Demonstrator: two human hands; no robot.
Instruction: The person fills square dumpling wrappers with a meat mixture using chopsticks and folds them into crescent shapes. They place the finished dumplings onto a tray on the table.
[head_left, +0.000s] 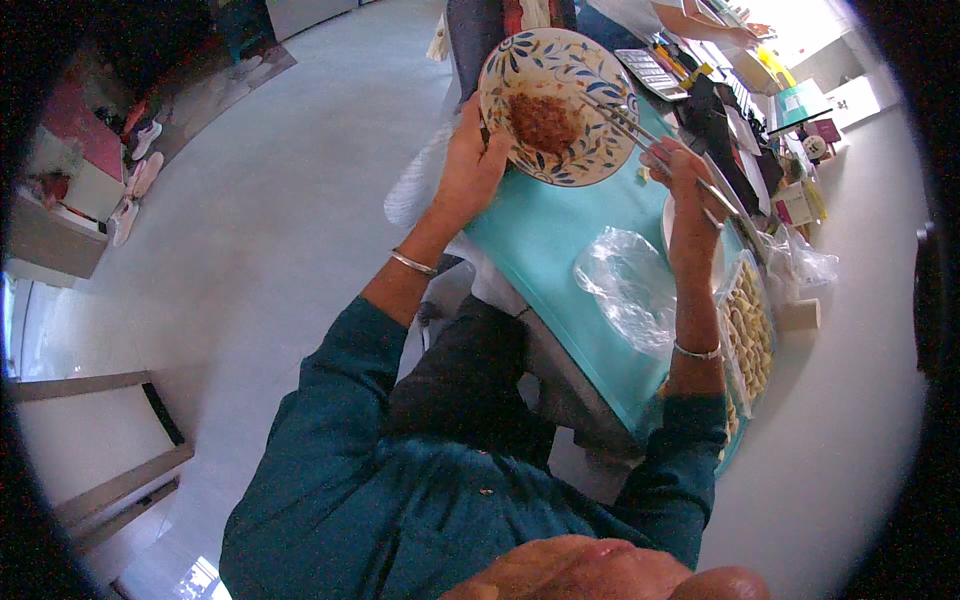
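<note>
My left hand (474, 161) grips the near left rim of a patterned ceramic bowl (600, 161), holding it tilted towards me above the table's far end. Blue leaves decorate the bowl's inside, and a clump of reddish-brown minced filling (541, 124) lies in it. A pair of metal chopsticks (626, 127) is held in my right hand (686, 169), their tips inside the bowl to the right of the filling. Below the right hand, a white plate (666, 217) is partly hidden by the forearm. A crumpled clear plastic bag (626, 281) lies on the teal mat (525, 232).
Along the right edge, a tray of several dumplings (748, 330) stands by the wall. A white keyboard (651, 73), papers and small boxes crowd the far right. Another person's arm (705, 28) reaches over there. Several shoes (142, 176) sit on the floor at left.
</note>
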